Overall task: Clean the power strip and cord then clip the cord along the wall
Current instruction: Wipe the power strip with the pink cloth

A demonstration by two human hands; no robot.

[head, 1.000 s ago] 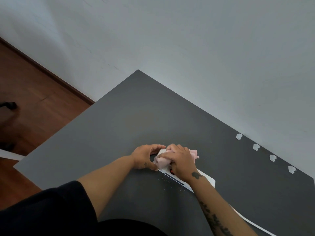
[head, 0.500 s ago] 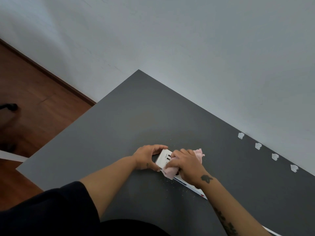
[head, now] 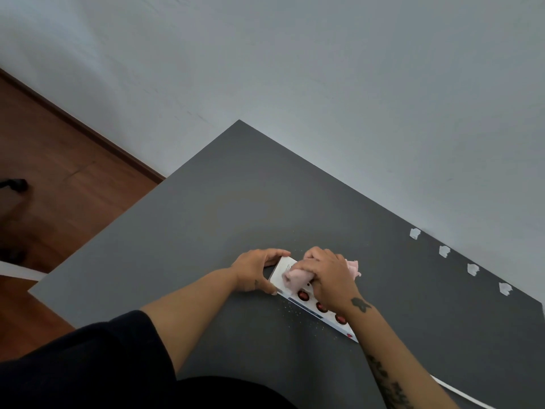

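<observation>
A white power strip (head: pixel 280 271) with red switches lies flat on the dark grey table (head: pixel 206 225). My left hand (head: pixel 255 270) grips its far end, thumb on the near edge, fingers over the top edge. My right hand (head: pixel 327 276) presses a crumpled pink cloth (head: pixel 296 277) onto the strip's top face, near that end. Most of the strip's middle is hidden under my right hand and forearm. A short stretch of the white cord (head: pixel 460 392) shows at the lower right, beyond my right forearm.
Several small white cable clips (head: pixel 444 251) sit in a row along the table's back edge, against the pale wall (head: pixel 324 98). Fine crumbs (head: pixel 295 309) dot the table beside the strip. Wooden floor (head: pixel 59 172) lies left of the table.
My right hand slid the cloth along the strip toward me and then back toward the far end. Several red switches now show. My left hand stayed on the strip's end.
</observation>
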